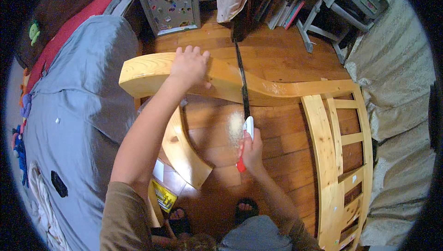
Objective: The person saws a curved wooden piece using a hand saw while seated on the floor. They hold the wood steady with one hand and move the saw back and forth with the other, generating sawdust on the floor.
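Observation:
My right hand (253, 152) is closed round the red-and-white handle of a hand saw (242, 73). The saw's long dark blade points away from me and crosses a thick, curved wooden beam (277, 88), touching it near the middle. My left hand (190, 66) lies on the beam left of the blade, gripping it with its fingers over the far edge. Pale sawdust (236, 129) has gathered on the floor beside the saw handle. How deep the blade sits in the wood, I cannot tell.
A shorter curved wooden piece (182, 152) lies under my left arm, near a yellow case of hex keys (164, 197). A slatted wooden frame (323, 159) is on the right. A grey-covered bed (78, 112) flanks the left; a small cabinet (170, 9) and folding chair (344, 13) stand behind.

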A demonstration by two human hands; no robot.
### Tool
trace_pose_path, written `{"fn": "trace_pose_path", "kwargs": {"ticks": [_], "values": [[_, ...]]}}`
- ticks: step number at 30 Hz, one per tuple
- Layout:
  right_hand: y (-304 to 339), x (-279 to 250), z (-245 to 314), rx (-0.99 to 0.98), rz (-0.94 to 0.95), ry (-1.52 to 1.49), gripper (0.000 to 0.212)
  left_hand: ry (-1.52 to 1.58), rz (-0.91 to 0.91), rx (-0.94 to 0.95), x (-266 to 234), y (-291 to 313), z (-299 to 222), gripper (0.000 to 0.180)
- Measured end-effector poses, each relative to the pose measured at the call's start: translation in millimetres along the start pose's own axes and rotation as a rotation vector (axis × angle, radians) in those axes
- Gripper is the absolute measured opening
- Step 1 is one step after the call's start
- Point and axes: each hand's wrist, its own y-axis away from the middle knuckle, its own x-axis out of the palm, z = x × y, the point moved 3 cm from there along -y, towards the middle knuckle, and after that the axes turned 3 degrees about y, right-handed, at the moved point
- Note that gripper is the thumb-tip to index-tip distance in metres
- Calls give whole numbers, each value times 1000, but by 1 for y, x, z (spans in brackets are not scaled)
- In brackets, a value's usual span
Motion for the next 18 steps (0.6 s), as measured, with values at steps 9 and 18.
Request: {"fn": "trace_pose_path", "kwargs": {"ticks": [9, 18], "values": [[110, -47, -35, 7, -42, 67, 14, -17, 68, -41, -2, -11, -11, 75], [-36, 4, -12, -219, -50, 116, 13, -34, 32, -12, -3, 2, -2, 79]]}}
